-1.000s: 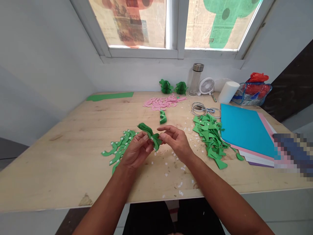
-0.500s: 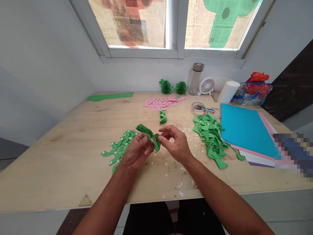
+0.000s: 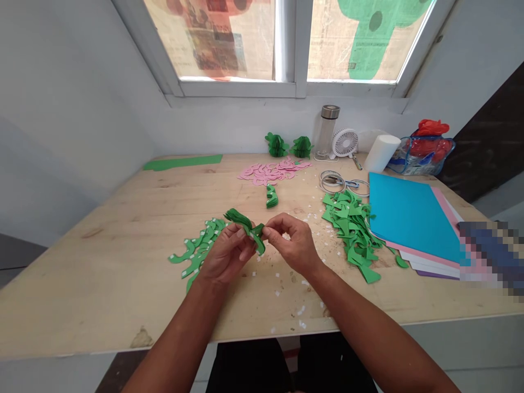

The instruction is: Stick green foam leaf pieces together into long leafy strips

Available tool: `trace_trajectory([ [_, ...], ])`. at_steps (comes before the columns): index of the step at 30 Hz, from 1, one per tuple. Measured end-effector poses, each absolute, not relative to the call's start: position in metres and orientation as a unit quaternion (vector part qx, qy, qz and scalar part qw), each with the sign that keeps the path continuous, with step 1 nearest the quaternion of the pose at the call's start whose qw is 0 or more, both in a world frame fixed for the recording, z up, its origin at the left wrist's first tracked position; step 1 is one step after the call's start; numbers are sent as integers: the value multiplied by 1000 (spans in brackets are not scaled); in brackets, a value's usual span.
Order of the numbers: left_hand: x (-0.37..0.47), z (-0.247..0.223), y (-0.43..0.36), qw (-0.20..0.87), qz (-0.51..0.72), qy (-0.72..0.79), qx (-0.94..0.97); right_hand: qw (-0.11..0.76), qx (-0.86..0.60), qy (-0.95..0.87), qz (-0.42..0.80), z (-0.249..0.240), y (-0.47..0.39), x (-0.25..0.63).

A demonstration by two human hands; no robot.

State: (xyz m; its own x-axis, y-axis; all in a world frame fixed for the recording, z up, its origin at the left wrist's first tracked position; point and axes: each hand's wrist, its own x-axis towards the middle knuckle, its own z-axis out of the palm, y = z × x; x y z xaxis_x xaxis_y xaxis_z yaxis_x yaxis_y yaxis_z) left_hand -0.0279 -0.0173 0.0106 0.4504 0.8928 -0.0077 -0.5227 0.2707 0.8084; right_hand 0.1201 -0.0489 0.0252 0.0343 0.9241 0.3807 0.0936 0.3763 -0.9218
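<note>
A stack of green paper cutouts [image 3: 240, 218] is pinched between the thumb and fingers of my left hand [image 3: 226, 250], above the table. My right hand [image 3: 295, 243] pinches the right end of a green paper piece at that stack with thumb and forefinger. Part of the stack is hidden by my left fingers. Beside and partly behind my left hand lie loose wavy green paper cutouts [image 3: 202, 245] with small white squares on them. Just beyond my hands rests a small green paper bundle [image 3: 272, 196], also with white squares.
Green scraps [image 3: 352, 229] are heaped on the right beside coloured paper sheets [image 3: 413, 218]. Tape rolls [image 3: 332, 182], pink cutouts [image 3: 270, 172], two green paper shapes [image 3: 277, 145], a glass bottle [image 3: 326, 134], a fan [image 3: 344, 143] and a white roll [image 3: 381, 154] are farther back. White bits litter the table [image 3: 123, 262].
My right fingers have drawn the end of the green piece slightly up, so it stands out more from the stack. Both hands otherwise keep their places; the view has shifted slightly.
</note>
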Motion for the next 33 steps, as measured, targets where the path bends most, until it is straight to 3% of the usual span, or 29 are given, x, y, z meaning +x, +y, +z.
trace_trajectory([
  [18, -26, 12, -19, 751, 462, 249, 401, 558, -419, -712, 79, 25, -56, 118],
  [33, -24, 15, -20, 727, 469, 275, 419, 532, -448, -715, 64, 25, -57, 117],
])
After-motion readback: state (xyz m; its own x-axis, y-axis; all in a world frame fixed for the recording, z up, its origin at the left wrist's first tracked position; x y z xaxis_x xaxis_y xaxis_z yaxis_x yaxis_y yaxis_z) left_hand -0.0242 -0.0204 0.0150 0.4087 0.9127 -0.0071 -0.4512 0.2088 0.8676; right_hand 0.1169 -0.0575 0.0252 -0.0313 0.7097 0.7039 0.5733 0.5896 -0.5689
